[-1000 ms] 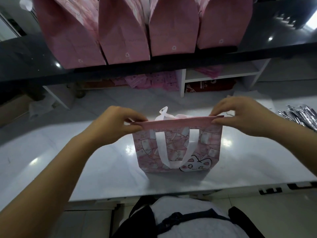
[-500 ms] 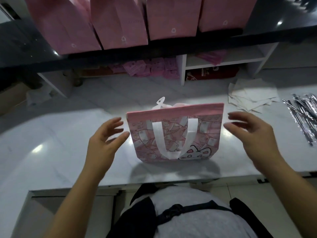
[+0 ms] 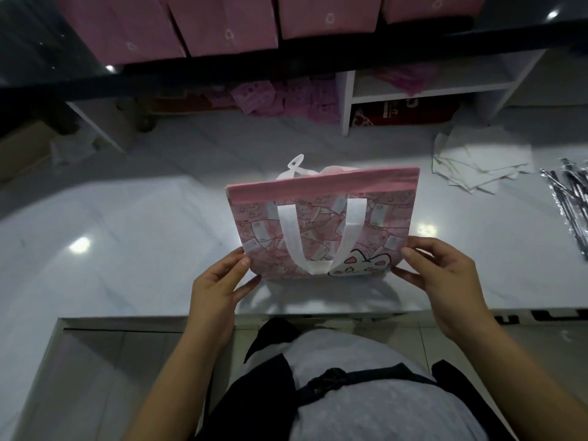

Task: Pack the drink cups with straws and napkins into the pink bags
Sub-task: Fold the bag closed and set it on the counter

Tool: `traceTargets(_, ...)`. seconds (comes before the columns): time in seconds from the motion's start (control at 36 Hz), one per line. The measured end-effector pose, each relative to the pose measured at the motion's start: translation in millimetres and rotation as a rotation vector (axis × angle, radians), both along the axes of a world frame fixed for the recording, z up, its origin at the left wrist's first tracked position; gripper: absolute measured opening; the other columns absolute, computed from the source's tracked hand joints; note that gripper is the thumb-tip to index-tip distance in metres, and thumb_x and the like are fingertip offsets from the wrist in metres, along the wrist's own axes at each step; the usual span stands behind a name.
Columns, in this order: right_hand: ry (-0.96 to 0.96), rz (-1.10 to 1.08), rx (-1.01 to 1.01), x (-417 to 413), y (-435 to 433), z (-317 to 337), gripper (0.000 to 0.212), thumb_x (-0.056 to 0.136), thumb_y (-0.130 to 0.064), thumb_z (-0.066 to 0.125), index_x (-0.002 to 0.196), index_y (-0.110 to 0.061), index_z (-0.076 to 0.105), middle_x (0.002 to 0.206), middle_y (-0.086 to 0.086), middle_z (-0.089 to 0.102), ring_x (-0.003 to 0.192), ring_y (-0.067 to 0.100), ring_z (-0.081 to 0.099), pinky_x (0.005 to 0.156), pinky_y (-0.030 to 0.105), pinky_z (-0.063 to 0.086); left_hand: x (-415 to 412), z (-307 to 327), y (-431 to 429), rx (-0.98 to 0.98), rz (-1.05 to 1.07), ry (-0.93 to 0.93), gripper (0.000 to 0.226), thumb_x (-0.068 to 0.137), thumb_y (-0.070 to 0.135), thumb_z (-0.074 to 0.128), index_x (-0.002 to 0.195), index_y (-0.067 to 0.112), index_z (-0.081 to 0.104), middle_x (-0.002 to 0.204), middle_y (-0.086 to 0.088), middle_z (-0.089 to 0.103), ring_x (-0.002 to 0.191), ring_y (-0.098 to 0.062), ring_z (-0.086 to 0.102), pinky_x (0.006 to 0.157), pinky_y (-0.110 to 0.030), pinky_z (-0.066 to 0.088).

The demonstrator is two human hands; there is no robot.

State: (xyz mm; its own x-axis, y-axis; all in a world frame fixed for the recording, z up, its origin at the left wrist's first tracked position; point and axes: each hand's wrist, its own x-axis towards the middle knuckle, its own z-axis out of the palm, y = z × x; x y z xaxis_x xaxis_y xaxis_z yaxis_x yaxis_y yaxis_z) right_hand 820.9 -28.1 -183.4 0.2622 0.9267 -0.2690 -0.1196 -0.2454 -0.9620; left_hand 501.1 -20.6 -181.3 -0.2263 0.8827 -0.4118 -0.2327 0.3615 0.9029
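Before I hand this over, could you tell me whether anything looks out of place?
A thin white loop pokes up behind the pink printed bag's top edge, and the white paper napkins lie fanned in a loose heap.

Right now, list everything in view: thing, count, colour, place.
bag: one, pink print with white handles, upright mid-counter
plain bags: four, pink, on the black shelf, cut off by the frame
napkins: one loose pile, white, counter's far right
straws: one pile, silver wrappers, right edge
packets: heap, pink, under the shelf
counter: one, white
left hand: fingers pinch the bag's lower left corner
right hand: fingers pinch its lower right corner
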Motion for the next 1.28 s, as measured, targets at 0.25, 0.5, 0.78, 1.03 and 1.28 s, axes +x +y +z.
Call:
traceTargets(0.25, 0.081, 0.048, -0.039, 16, 21, -6, 0.005, 0.096, 0.001, 0.057, 0.096, 0.0, 0.062, 0.097, 0.013, 0.074, 0.094, 0.025, 0.073, 0.085, 0.041, 0.061, 9, -1, -1, 0.01, 0.034, -0.009, 0.011, 0.089, 0.006, 0.069, 0.097, 0.0, 0.075, 0.138, -0.01, 0.058, 0.12, -0.031, 0.064, 0.093, -0.05, 0.058)
traceTargets(0.5, 0.032, -0.039, 0.044, 34, 76, 0, 0.009, 0.096, -0.002, 0.061, 0.093, -0.01, 0.065, 0.096, 0.005, 0.066, 0.101, 0.027, 0.067, 0.088, 0.046, 0.059, 45, 3, -14, -0.003, -0.171, 0.145, 0.015, 0.089, 0.01, 0.072, 0.091, 0.021, 0.082, 0.113, -0.004, 0.074, 0.107, -0.029, 0.07, 0.092, -0.039, 0.058)
traceTargets(0.78, 0.112, -0.058, 0.01, 38, 124, 14, 0.024, 0.101, -0.029, 0.05, 0.12, -0.027, 0.064, 0.125, -0.002, 0.066, 0.12, 0.017, 0.061, 0.106, 0.045, 0.048, 72, 18, -20, 0.139, -1.069, 0.264, 0.05, 0.095, 0.018, 0.069, 0.14, 0.037, 0.057, 0.148, 0.017, 0.046, 0.138, -0.003, 0.045, 0.108, -0.031, 0.048)
traceTargets(1.03, -0.081, -0.234, 0.003, 1, 11, 23, 0.015, 0.099, -0.016, 0.057, 0.097, -0.018, 0.071, 0.107, 0.008, 0.072, 0.107, 0.027, 0.067, 0.097, 0.05, 0.054, -5, 65, 77, 0.201, -0.75, 0.157, 0.017, 0.091, 0.016, 0.067, 0.1, 0.021, 0.08, 0.094, -0.008, 0.076, 0.091, -0.023, 0.073, 0.084, -0.033, 0.059)
traceTargets(1.28, -0.147, 0.038, -0.079, -103, -64, 44, 0.021, 0.091, -0.008, 0.067, 0.1, -0.025, 0.076, 0.1, -0.005, 0.074, 0.094, 0.01, 0.069, 0.077, 0.014, 0.053, 21, 49, 215, 0.184, -0.731, 0.306, 0.03, 0.106, 0.037, 0.046, 0.131, 0.026, 0.061, 0.129, 0.004, 0.064, 0.12, -0.015, 0.06, 0.103, -0.034, 0.049)
